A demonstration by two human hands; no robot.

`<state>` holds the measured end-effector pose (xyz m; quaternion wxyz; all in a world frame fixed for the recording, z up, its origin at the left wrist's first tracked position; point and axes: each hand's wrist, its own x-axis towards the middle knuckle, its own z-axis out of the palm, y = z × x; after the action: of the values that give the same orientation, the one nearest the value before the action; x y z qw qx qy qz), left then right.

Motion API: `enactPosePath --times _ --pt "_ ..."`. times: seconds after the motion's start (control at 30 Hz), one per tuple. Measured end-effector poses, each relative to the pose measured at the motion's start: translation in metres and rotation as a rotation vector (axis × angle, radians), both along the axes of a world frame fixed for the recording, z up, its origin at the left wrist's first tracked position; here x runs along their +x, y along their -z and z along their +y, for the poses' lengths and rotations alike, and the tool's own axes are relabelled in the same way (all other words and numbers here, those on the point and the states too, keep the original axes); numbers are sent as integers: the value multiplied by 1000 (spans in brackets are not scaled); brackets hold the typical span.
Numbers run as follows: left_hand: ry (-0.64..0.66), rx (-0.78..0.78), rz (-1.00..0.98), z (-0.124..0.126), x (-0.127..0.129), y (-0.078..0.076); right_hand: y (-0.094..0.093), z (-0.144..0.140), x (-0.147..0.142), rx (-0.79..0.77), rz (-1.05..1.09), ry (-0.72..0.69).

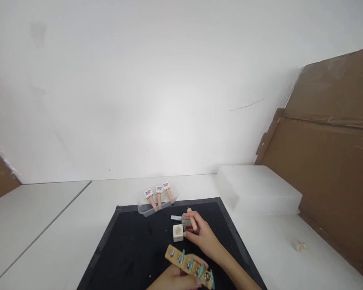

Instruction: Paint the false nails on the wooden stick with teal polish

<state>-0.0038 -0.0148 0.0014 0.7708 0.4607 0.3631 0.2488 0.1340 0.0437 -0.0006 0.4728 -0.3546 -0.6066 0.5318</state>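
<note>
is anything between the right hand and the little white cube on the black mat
Nothing visible: the right hand sits just right of the white cube, fingertips almost at it, holding a small peg. The left hand holds the wooden strip nearer.

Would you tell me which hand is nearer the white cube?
Right. The right hand lies just beside the white cube, fingers almost touching it; the left hand is lower down, holding a wooden strip.
</note>
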Motion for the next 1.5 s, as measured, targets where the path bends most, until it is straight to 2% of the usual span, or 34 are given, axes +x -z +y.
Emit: enactPosePath --times 0.27,0.5,0.63,0.73,0.87,0.97,1.17,1.33,1.5 --pt "37 28 -35 0 -3 5 2 2 -5 -59 87 34" --pt "31 18 12 0 -1 -4 1 2 8 -41 12 103" --pt "15 4 50 -1 0 -8 -1 -2 23 24 -92 142" --pt "14 -5 65 -2 0 -9 -5 -8 31 135 -234 154" --pt "17 3 53 -2 0 -7 -13 -12 35 592 -809 80" --pt "26 7 40 -2 0 -6 -20 -10 32 736 -974 -40" --pt "52 42 11 -2 -2 1 -28 -4 25 702 -1004 -116" --pt "70 34 -53 0 -5 12 -26 -3 16 720 -1010 -63" --pt "72 27 -66 -1 -6 10 -22 -4 13 700 -992 -29"
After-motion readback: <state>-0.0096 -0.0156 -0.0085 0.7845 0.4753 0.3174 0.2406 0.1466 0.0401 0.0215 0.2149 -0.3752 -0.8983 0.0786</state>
